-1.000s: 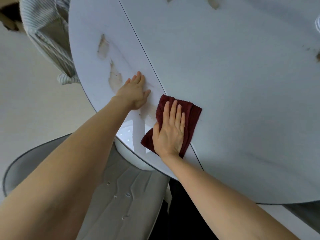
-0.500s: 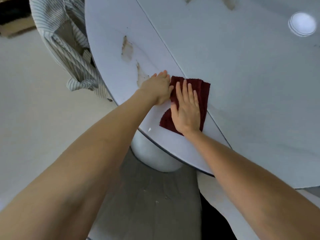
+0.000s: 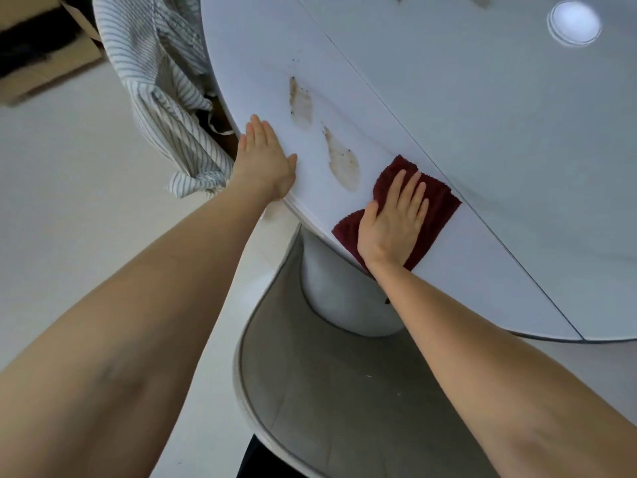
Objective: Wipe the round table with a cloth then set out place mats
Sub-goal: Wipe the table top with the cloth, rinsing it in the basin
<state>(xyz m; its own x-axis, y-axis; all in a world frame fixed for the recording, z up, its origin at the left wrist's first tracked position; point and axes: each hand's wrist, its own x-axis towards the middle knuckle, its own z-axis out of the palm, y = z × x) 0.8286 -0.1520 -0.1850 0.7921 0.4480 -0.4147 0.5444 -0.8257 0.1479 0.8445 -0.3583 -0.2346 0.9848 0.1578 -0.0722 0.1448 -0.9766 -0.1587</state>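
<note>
Near the round table's [image 3: 448, 98] edge, right hand [image 3: 391, 219] presses flat on a maroon cloth [image 3: 437, 208]; left hand [image 3: 265, 160] rests flat, fingers together.

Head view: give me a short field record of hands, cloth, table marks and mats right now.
left hand: flat on the table near its edge, holding nothing
right hand: palm pressed flat on the dark red cloth
cloth position: near table edge, beside the seam
brown marks: two, between the hands
place mats: none in view
nearby: striped fabric, grey chair
</note>
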